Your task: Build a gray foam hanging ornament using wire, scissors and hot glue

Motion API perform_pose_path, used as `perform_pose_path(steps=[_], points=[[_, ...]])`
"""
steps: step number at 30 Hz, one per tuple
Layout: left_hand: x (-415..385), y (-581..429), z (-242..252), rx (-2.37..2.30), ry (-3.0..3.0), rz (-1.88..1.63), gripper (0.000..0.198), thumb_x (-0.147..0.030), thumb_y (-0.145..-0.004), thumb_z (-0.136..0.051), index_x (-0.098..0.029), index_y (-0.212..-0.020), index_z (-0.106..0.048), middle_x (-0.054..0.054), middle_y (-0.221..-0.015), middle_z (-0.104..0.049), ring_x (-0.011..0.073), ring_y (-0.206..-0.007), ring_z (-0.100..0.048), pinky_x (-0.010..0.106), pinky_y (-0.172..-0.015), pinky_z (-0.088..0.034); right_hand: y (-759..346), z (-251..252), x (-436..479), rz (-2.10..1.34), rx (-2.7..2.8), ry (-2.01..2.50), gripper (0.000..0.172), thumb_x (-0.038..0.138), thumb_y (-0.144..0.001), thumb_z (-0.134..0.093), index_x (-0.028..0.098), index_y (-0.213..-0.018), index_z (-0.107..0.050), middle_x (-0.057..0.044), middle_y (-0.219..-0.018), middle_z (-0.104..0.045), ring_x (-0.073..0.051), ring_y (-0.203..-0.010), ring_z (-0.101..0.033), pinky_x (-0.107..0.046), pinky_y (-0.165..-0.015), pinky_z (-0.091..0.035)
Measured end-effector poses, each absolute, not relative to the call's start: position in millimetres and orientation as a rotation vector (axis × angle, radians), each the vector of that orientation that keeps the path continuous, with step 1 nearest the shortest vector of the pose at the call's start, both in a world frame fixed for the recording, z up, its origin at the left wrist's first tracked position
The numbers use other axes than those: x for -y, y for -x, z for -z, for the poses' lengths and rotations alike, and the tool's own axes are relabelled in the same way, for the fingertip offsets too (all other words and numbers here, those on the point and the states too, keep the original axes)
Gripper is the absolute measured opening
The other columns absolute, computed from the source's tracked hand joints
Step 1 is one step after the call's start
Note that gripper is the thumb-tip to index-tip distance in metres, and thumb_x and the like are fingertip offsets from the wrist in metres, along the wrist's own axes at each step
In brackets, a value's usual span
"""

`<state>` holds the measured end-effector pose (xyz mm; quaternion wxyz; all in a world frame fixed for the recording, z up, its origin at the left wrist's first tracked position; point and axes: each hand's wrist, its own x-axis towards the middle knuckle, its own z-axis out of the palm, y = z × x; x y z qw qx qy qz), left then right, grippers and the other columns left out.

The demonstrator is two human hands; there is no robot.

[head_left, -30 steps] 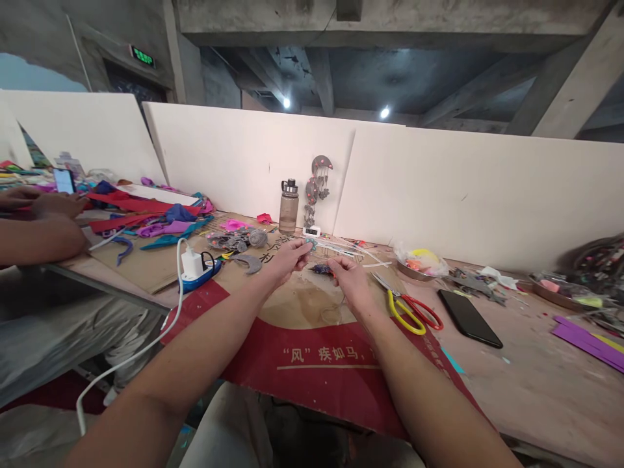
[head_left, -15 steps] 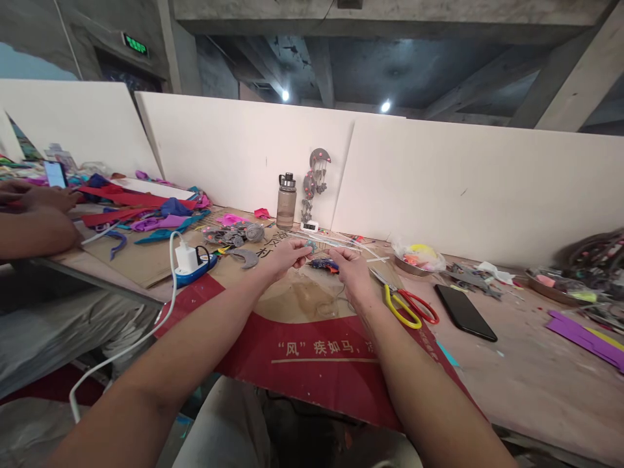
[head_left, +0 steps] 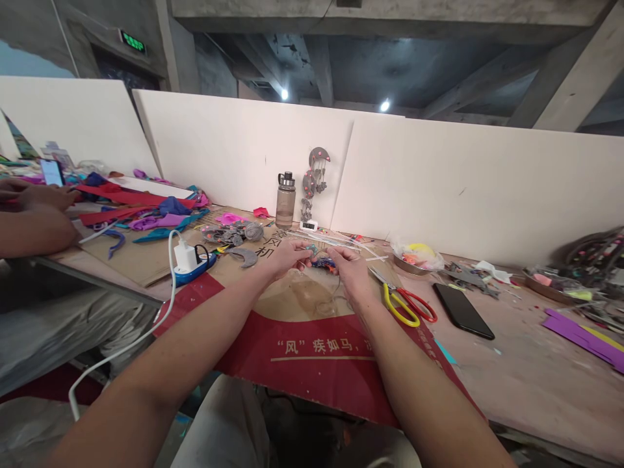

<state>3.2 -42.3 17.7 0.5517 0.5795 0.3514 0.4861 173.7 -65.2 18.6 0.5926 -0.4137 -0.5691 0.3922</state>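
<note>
Both my hands meet over a sheet of brown and red cardboard [head_left: 312,338] on the workbench. My left hand [head_left: 288,256] is closed in a pinch on a small teal and grey craft piece [head_left: 312,248]. My right hand [head_left: 351,270] is curled, its fingers closed on a small dark blue and orange ornament [head_left: 324,263]. The two pieces touch or nearly touch between my fingertips. A thin clear thread loops on the cardboard just below them.
Yellow and red scissors [head_left: 407,305] and a black phone [head_left: 463,301] lie right of my hands. A water bottle [head_left: 285,200], grey moon ornaments [head_left: 244,257], a power strip with charger [head_left: 190,263] and coloured felt scraps [head_left: 146,218] sit left. Another person's arm [head_left: 34,227] rests far left.
My hands have drawn closer together, bringing the two small pieces against each other. The view has dropped slightly.
</note>
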Motion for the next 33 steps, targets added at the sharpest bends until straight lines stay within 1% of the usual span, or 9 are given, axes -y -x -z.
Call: perform_pose_path(steps=[3,6,11,16,18,22,26,30,33], points=[[47,-4,-20,-0.823,-1.336,-1.111,0.022,-0.027,-0.069,-0.075,-0.013,-0.083,-0.066,0.005,-0.069,-0.068,0.009,-0.049,-0.057,0.019,-0.044,-0.041,-173,-18,65,-0.952,1.323,0.918,0.031,0.048,-0.066,-0.069,0.018,-0.077,-0.068,0.005,-0.056,-0.053,-0.009,-0.048,-0.04,-0.024,-0.049,-0.031],[50,-5,-21,-0.834,-1.338,-1.053,0.02,-0.026,-0.069,-0.074,-0.013,-0.081,-0.064,0.006,-0.071,-0.069,0.0115,-0.053,-0.061,0.019,-0.044,-0.043,-173,-19,66,-0.979,1.301,0.912,0.03,0.046,-0.066,-0.069,0.018,-0.077,-0.066,0.006,-0.055,-0.049,-0.008,-0.046,-0.038,-0.024,-0.047,-0.029],[50,-7,-20,-0.788,-1.33,-1.004,0.021,-0.025,-0.069,-0.075,-0.013,-0.08,-0.061,0.01,-0.081,-0.072,0.0153,-0.061,-0.067,0.02,-0.046,-0.046,-173,-19,67,-0.959,1.243,0.971,0.03,0.047,-0.065,-0.068,0.019,-0.075,-0.064,0.005,-0.062,-0.054,-0.009,-0.053,-0.04,-0.023,-0.048,-0.031],[49,-7,-17,-0.678,-1.355,-0.973,0.025,-0.027,-0.071,-0.076,-0.013,-0.086,-0.063,0.009,-0.077,-0.071,0.014,-0.062,-0.067,0.022,-0.053,-0.05,-177,-15,61,-0.865,1.297,1.043,0.032,0.049,-0.068,-0.062,0.018,-0.076,-0.063,0.003,-0.064,-0.055,-0.01,-0.054,-0.042,-0.023,-0.05,-0.033],[48,-8,-16,-0.658,-1.356,-0.97,0.026,-0.028,-0.07,-0.077,-0.013,-0.087,-0.065,0.009,-0.078,-0.07,0.0136,-0.062,-0.066,0.022,-0.054,-0.051,-178,-13,58,-0.809,1.35,1.077,0.032,0.048,-0.07,-0.061,0.018,-0.081,-0.063,0.003,-0.064,-0.056,-0.01,-0.055,-0.044,-0.024,-0.052,-0.035],[49,-9,-17,-0.679,-1.371,-0.957,0.025,-0.03,-0.069,-0.078,-0.012,-0.083,-0.066,0.008,-0.077,-0.068,0.0109,-0.058,-0.062,0.021,-0.051,-0.048,-178,-10,55,-0.727,1.479,1.171,0.043,0.037,-0.067,-0.063,0.019,-0.106,-0.058,0.005,-0.065,-0.056,-0.014,-0.06,-0.051,-0.026,-0.059,-0.041],[49,-8,-18,-0.703,-1.389,-0.942,0.024,-0.03,-0.07,-0.076,-0.013,-0.084,-0.068,0.006,-0.074,-0.067,0.0097,-0.055,-0.06,0.02,-0.049,-0.046,-175,-10,59,-0.727,1.625,1.138,0.056,0.021,-0.069,-0.053,0.022,-0.125,-0.05,0.001,-0.08,-0.063,-0.016,-0.068,-0.058,-0.032,-0.068,-0.047],[47,-7,-16,-0.727,-1.405,-0.949,0.022,-0.028,-0.07,-0.075,-0.013,-0.086,-0.069,0.006,-0.074,-0.068,0.0097,-0.055,-0.06,0.02,-0.049,-0.046,-174,-12,63,-0.733,1.712,1.124,0.052,0.014,-0.068,-0.047,0.023,-0.119,-0.053,0.0,-0.084,-0.064,-0.017,-0.071,-0.061,-0.035,-0.076,-0.048],[45,-6,-15,-0.74,-1.418,-0.96,0.022,-0.029,-0.071,-0.074,-0.013,-0.084,-0.068,0.006,-0.074,-0.068,0.0097,-0.056,-0.06,0.02,-0.049,-0.046,-173,-13,65,-0.742,1.695,1.127,0.047,0.012,-0.068,-0.046,0.022,-0.113,-0.054,-0.001,-0.085,-0.064,-0.016,-0.072,-0.062,-0.034,-0.077,-0.048]])
